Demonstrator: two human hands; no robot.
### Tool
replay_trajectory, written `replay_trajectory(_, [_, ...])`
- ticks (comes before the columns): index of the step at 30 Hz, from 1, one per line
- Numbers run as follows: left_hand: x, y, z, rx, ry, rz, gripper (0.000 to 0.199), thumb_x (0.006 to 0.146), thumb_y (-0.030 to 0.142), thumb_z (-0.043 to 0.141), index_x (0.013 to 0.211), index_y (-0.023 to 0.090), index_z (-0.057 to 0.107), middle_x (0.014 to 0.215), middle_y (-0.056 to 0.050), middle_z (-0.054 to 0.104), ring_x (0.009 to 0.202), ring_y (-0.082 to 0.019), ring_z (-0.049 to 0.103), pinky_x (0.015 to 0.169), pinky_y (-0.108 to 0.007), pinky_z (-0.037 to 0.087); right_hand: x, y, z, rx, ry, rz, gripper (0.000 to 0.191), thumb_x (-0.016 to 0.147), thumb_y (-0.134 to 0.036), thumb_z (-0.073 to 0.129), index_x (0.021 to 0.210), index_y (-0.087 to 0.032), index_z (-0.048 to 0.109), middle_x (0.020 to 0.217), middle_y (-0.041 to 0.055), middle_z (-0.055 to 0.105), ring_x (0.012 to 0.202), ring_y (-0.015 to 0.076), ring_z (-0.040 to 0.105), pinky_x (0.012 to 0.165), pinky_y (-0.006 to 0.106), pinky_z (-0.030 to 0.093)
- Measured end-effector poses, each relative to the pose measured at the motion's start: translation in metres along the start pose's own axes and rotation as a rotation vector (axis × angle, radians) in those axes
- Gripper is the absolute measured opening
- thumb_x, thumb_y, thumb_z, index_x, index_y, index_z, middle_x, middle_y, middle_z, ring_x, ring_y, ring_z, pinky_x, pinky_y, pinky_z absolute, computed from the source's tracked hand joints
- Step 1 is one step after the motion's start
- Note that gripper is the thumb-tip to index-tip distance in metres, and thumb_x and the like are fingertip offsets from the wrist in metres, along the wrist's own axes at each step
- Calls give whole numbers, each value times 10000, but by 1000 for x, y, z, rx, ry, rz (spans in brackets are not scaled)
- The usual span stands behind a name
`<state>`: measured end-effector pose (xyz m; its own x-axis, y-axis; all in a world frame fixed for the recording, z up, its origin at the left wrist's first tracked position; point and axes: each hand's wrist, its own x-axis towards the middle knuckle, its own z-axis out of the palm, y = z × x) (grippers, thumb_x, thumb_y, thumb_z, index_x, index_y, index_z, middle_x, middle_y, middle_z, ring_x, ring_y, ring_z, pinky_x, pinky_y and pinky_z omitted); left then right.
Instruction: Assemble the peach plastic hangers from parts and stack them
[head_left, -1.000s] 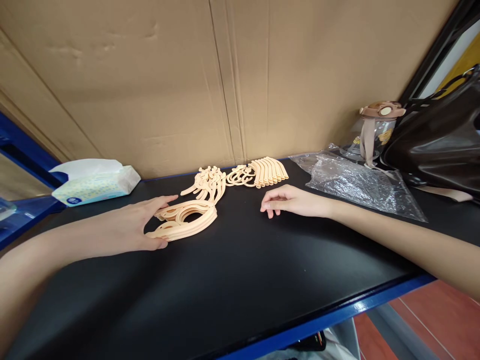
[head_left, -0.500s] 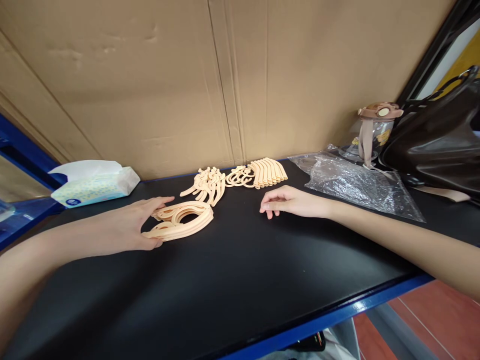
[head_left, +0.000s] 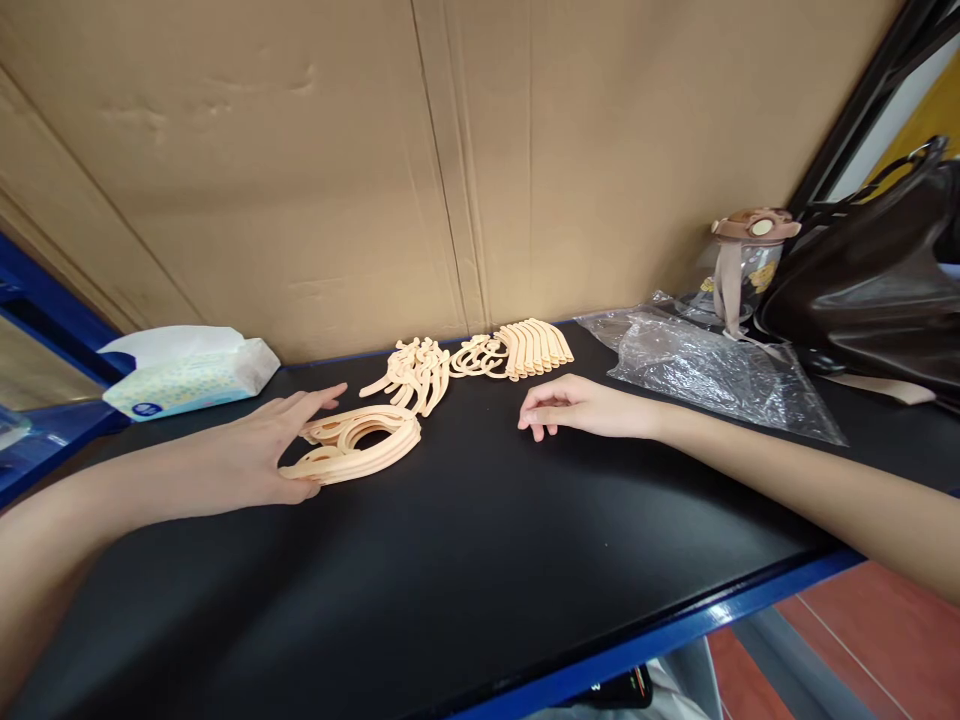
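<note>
Clasps stacked beige hanger parts (head_left: 371, 463) in half-open left hand (head_left: 244, 455); curls empty right hand (head_left: 585, 406).
Risks scattering loose layers through uneven squeeze.

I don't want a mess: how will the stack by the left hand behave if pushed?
The stack of curved pieces may slide apart in layers, as no band shows around it. The pieces look fairly stiff, holding clean curves. Lying low on the black tabletop, it seems unlikely to roll or tip.
</note>
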<state>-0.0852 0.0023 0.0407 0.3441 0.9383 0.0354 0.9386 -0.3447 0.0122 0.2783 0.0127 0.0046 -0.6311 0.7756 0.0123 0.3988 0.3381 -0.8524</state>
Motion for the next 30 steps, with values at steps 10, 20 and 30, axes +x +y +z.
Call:
replay_trajectory(10, [1, 82, 6, -71, 170, 431, 603, 912, 463, 417, 1456, 290, 222, 1522, -18, 273, 1399, -229, 252, 1125, -407, 282, 1, -1, 0, 3, -6, -13, 251, 868, -372, 556, 865, -142, 655, 747, 18, 649, 658, 100, 545, 638, 229, 422])
replay_trajectory(20, [10, 143, 42, -9, 147, 534, 468, 955, 337, 338, 1375, 147, 420, 1419, -145, 443, 1317, -285, 408, 1059, -458, 395, -1, 0, 0, -7, -3, -64, 283, 879, -405, 531, 871, -144, 640, 752, 21, 647, 676, 110, 564, 644, 233, 444])
replay_trajectory(30, [10, 137, 46, -97, 87, 487, 473, 974, 389, 328, 1392, 178, 393, 1489, -99, 347, 1364, -260, 330, 1096, -453, 346, -7, 9, -44, -806, 617, 33, 234, 890, -331, 476, 917, -170, 645, 872, 61, 680, 789, 200, 604, 696, 303, 426])
